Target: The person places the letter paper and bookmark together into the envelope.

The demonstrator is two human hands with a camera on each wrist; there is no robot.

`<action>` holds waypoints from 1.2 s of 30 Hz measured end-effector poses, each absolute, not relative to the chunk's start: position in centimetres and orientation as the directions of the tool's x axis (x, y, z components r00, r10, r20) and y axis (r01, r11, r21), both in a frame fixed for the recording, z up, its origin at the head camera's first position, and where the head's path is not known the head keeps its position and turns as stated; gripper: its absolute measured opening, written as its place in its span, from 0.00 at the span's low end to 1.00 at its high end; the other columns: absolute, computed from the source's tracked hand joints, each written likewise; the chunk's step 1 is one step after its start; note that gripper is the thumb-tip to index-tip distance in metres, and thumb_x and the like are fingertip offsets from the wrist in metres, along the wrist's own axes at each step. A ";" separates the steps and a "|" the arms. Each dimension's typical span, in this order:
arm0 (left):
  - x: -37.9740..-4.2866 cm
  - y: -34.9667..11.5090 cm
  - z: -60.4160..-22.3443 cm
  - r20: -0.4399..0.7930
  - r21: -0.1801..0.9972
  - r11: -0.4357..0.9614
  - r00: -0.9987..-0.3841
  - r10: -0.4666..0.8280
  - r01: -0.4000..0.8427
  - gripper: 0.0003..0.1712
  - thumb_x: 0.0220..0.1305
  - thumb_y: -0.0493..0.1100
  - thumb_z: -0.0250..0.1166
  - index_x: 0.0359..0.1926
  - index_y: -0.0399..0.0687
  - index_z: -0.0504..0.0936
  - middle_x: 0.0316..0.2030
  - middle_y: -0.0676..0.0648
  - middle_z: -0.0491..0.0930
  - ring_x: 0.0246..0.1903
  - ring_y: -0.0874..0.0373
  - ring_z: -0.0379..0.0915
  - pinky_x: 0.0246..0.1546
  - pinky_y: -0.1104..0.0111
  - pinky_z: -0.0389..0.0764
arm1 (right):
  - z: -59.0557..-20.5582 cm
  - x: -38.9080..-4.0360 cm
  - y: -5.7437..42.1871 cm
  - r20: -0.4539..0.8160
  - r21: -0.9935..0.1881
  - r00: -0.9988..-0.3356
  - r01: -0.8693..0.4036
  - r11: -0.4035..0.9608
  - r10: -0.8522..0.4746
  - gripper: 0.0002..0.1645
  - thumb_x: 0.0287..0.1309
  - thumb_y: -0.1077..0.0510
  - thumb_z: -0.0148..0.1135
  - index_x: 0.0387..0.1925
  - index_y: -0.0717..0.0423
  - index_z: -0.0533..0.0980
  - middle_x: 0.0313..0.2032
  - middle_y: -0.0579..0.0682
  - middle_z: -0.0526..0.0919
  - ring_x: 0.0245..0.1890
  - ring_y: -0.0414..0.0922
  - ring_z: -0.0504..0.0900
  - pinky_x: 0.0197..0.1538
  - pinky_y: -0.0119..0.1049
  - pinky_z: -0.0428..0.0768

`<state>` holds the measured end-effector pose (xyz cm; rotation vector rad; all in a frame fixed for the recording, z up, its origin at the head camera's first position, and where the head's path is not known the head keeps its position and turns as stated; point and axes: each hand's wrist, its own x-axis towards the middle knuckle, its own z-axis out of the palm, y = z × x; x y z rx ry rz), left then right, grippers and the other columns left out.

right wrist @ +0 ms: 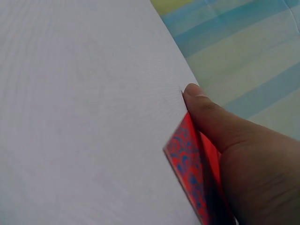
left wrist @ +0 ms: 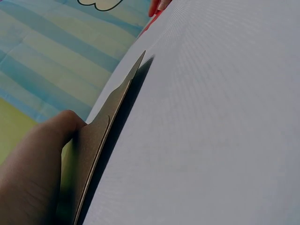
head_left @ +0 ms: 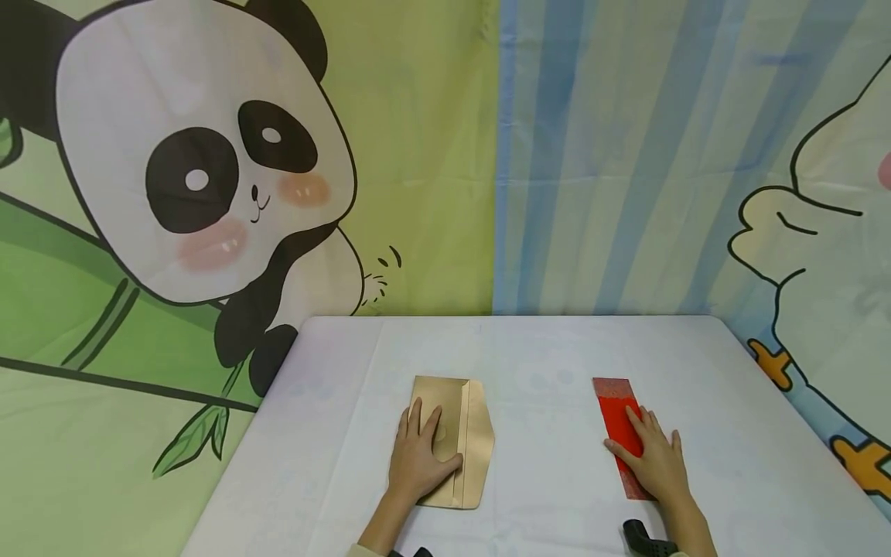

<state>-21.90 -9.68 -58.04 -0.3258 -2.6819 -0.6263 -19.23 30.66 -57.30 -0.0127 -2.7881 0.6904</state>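
Observation:
A brown paper envelope [head_left: 476,445] lies on the white table with its flap unfolded to the right. My left hand [head_left: 416,456] rests on its body, fingers spread and thumb reaching toward the flap; the left wrist view shows the flap edge [left wrist: 105,117] lifted slightly, with a shadow below. To the right lies a flat red strip [head_left: 616,418], perhaps a paper packet, with patterned bands at both ends. My right hand [head_left: 654,460] rests over its right side with spread fingers, the thumb at its left edge. Up close, the near band [right wrist: 185,164] has blue swirls.
A white-covered table [head_left: 536,433] carries both items, with a wide gap between them. Behind it hang printed curtains, one with a panda [head_left: 202,155]. A black wrist device [head_left: 643,539] sits at my right wrist.

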 end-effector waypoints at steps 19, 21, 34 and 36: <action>-21.9 -9.6 -58.3 0.399 0.388 0.870 -0.906 0.139 0.304 0.49 0.37 0.66 0.65 0.63 0.51 0.69 0.67 0.37 0.54 0.63 0.36 0.50 0.53 0.45 0.64 | -57.2 -19.4 30.5 0.417 -0.561 -0.897 -0.126 0.818 0.147 0.41 0.40 0.53 0.74 0.59 0.55 0.71 0.62 0.69 0.61 0.42 0.59 0.67 0.39 0.55 0.66; -21.9 -9.7 -58.4 0.406 0.389 0.868 -0.903 0.138 0.307 0.49 0.37 0.66 0.65 0.63 0.51 0.69 0.67 0.37 0.54 0.63 0.36 0.50 0.53 0.45 0.64 | -57.0 -19.3 30.4 0.410 -0.590 -0.896 -0.118 0.799 0.170 0.38 0.43 0.54 0.72 0.59 0.53 0.71 0.62 0.68 0.61 0.41 0.56 0.66 0.36 0.50 0.67; -21.9 -9.6 -58.3 0.362 0.396 0.873 -0.922 0.137 0.285 0.51 0.38 0.67 0.64 0.64 0.52 0.67 0.68 0.38 0.51 0.65 0.37 0.47 0.56 0.46 0.61 | -54.7 -18.4 30.2 -0.059 -0.994 -0.963 0.082 0.076 0.265 0.32 0.57 0.50 0.60 0.63 0.47 0.67 0.64 0.52 0.59 0.52 0.39 0.64 0.43 0.23 0.73; -22.0 -9.6 -58.3 0.369 0.398 0.871 -0.920 0.136 0.288 0.50 0.38 0.67 0.65 0.64 0.51 0.68 0.68 0.38 0.52 0.64 0.37 0.48 0.55 0.45 0.62 | -54.7 -18.4 30.3 -0.064 -0.998 -0.970 0.068 0.009 0.236 0.32 0.57 0.52 0.60 0.64 0.49 0.66 0.64 0.51 0.59 0.52 0.39 0.65 0.44 0.23 0.73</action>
